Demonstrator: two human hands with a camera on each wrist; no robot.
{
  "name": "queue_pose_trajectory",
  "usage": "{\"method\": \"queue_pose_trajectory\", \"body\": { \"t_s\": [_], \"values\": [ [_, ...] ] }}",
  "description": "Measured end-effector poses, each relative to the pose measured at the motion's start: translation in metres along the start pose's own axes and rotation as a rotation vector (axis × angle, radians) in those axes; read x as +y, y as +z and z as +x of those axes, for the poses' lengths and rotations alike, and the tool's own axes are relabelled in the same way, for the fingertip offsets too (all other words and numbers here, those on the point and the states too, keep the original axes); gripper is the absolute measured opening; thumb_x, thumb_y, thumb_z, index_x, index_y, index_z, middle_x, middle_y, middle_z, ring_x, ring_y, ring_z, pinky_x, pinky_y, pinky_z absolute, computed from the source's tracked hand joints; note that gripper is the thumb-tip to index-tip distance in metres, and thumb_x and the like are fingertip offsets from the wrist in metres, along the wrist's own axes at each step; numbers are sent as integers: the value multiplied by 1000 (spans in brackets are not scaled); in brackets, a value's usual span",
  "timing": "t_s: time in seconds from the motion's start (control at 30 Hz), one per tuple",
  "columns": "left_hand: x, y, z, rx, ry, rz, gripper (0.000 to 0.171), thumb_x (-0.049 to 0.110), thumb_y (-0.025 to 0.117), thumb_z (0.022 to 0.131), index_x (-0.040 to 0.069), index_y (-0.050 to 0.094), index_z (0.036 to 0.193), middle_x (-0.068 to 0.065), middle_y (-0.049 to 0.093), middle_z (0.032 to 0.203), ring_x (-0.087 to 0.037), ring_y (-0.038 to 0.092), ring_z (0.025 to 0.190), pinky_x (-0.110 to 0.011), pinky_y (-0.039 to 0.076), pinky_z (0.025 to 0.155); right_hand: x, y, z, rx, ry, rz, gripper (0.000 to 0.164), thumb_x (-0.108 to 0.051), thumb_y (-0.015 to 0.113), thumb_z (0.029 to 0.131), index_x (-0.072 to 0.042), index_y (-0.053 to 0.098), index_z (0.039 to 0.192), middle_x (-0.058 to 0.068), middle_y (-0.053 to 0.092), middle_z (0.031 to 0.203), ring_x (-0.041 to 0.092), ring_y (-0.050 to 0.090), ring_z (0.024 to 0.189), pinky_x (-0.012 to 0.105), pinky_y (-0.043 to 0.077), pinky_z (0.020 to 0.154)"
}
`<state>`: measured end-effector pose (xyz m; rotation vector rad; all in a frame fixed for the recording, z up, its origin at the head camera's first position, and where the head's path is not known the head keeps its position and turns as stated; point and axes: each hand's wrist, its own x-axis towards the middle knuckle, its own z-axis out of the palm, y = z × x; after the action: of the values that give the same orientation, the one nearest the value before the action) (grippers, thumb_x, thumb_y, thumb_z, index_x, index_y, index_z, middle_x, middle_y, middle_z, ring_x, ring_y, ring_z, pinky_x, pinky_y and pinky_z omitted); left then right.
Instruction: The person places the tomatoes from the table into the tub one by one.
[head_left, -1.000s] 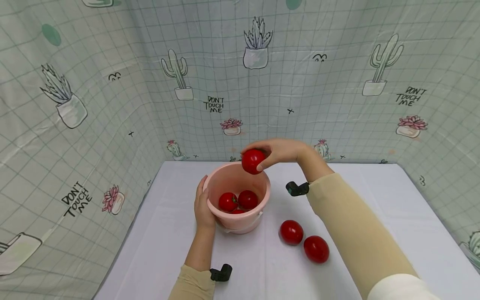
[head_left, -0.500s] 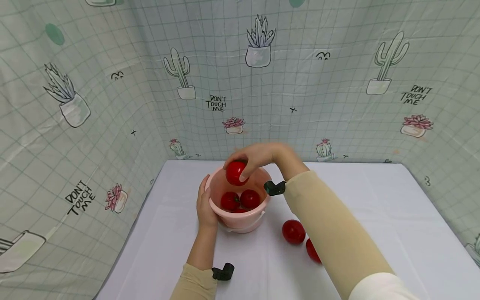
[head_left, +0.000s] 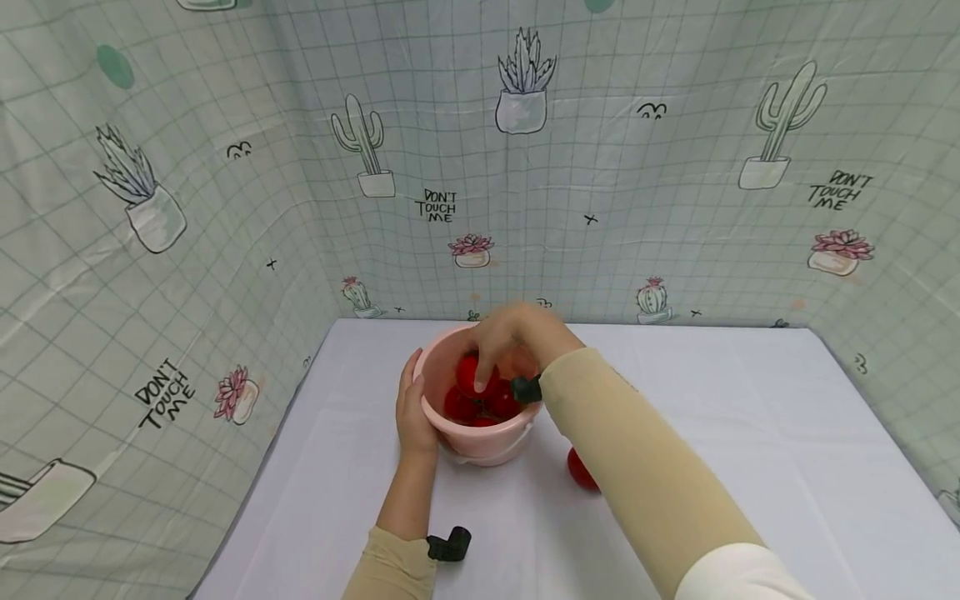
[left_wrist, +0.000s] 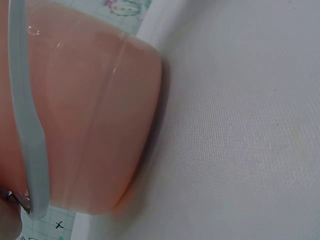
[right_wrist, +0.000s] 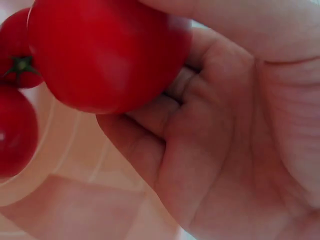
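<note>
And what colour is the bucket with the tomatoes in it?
The bucket is pale pink, seen best in the head view.

pink bucket point(head_left: 487, 448) | held tomato point(right_wrist: 100, 55): red, inside | other tomatoes point(head_left: 459, 406): below | outside tomato point(head_left: 581, 472)

Head: high, forward-down, widest. Left wrist: low, close, bucket point(left_wrist: 100, 110) side-on. Right wrist: closest, into bucket; held tomato point(right_wrist: 107, 55) shared with head.

We have the bucket point(head_left: 487, 454) on the desk point(head_left: 315, 483), backdrop point(head_left: 585, 267) behind. Left grip point(head_left: 414, 417) on its left side. Right grip point(head_left: 495, 340) in its mouth, holding one tomato point(head_left: 468, 372) over the others point(head_left: 504, 403) inside. We see a loose tomato point(head_left: 580, 471) on the desk, right of the bucket, nearer us, partly behind the right sleeve point(head_left: 637, 475).
</note>
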<state>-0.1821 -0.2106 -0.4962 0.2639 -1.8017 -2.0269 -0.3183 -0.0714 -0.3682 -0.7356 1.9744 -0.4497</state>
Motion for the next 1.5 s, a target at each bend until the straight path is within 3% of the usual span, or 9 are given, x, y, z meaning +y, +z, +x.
{"method": "queue_pose_trajectory", "body": {
  "t_s": [0.13,0.33,0.57,0.73,0.8,1.0,1.27,1.5],
  "values": [
    [-1,0,1,0,-2,13,47,28,31,102,33,44,146,9,40,156,-13,34,145,-47,28,121,4,6,3,-25,102,150,59,-17,87,71,-22,60,123,2,53,131,28,39,129,47,51,98],
    [-1,1,1,4,11,45,47,29,31,102,34,44,147,10,41,155,-13,34,144,-47,29,121,6,8,6,-11,83,3,47,-23,85,73,-18,66,116,0,58,125,25,42,127,49,49,102],
    [1,1,-1,11,6,43,47,30,31,101,35,45,145,14,43,153,-12,35,143,-47,30,120,6,9,7,-31,68,33,51,-18,82,76,-14,66,124,-2,63,122,24,46,126,47,48,104],
    [0,1,0,11,8,51,47,30,31,101,36,45,145,13,43,153,-12,35,144,-49,30,120,5,9,0,-14,26,62,57,-20,80,79,-17,61,132,1,60,133,25,44,129,50,46,107],
    [0,1,0,7,7,60,47,30,32,101,37,44,145,11,42,154,-13,35,144,-49,30,120,4,7,-4,-5,-5,18,57,-24,79,81,-20,59,134,1,58,138,23,44,130,50,45,108],
    [-1,1,0,11,-4,51,47,30,31,101,37,44,145,12,43,154,-13,35,144,-50,30,119,6,-5,-22,51,-196,-276,59,-32,72,87,-22,54,142,-4,55,143,17,47,134,40,42,112],
    [1,4,-1,18,1,39,46,31,32,100,38,45,144,14,46,151,-12,37,142,-49,32,119,48,-6,-75,183,-305,-262,61,-43,66,89,-24,50,145,-9,52,146,17,45,139,46,43,111],
    [0,4,-3,33,-22,51,45,33,33,100,43,46,142,19,47,148,-9,38,140,-48,33,118,105,23,-112,338,-352,-221,63,-47,67,89,-30,47,147,-12,48,149,20,41,142,52,37,115]
  ]
}}
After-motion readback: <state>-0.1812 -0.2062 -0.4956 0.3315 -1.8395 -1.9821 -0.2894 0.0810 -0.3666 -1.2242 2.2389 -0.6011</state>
